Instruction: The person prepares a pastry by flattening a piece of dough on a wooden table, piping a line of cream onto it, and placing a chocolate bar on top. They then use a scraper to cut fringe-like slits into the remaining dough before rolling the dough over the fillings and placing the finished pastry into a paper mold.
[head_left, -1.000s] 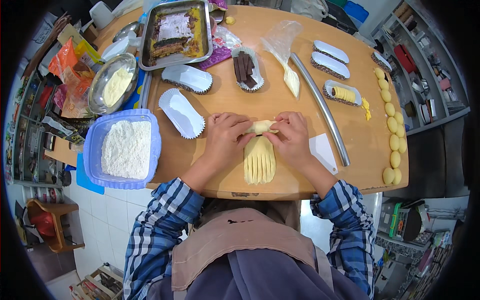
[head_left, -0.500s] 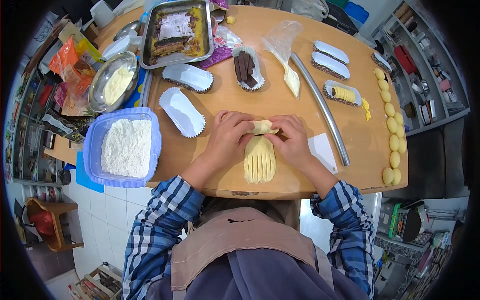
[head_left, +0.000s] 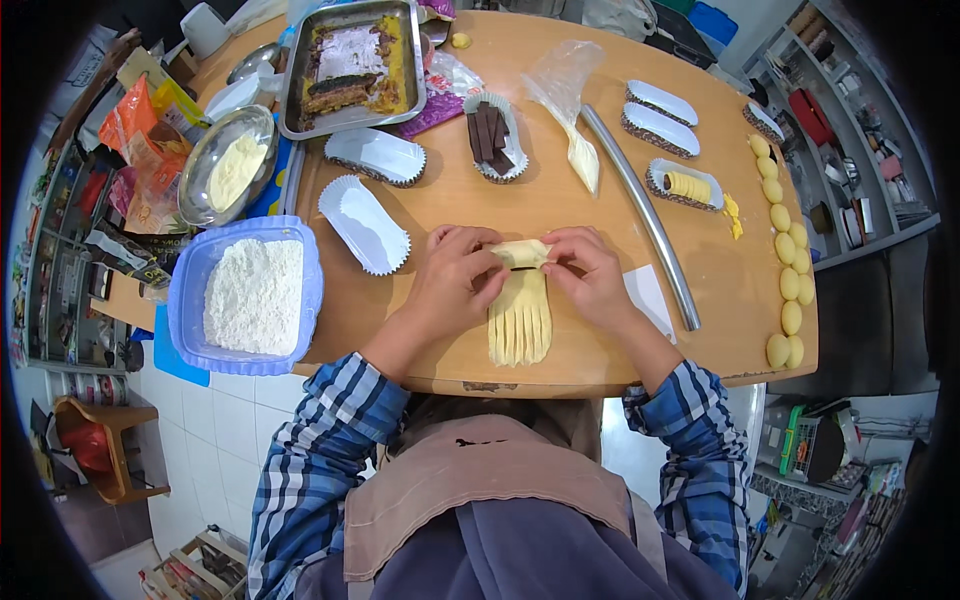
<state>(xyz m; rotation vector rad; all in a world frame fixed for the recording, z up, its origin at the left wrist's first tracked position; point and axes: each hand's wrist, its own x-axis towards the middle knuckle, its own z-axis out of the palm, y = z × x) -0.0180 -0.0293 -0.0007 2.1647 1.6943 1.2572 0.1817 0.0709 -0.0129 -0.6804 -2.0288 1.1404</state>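
A flat piece of pale yellow dough lies near the table's front edge, its lower half cut into strips. The far end is folded over into a short roll, and a thin dark line shows just under the fold. My left hand pinches the roll's left end, fingers curled. At the right end, my right hand grips the dough between thumb and fingers. Just right of that hand lies a white flat scraper. Beyond it a long metal tube rests slantwise.
Paper loaf cups stand left; one holds chocolate sticks, another a rolled dough. A blue tub of flour is at the left edge. Dough balls line the right edge. A piping bag and baking pan lie farther back.
My fingers have shifted slightly outward on the folded end, so more of the roll and the dark line beneath it shows. The strips lie where they were.
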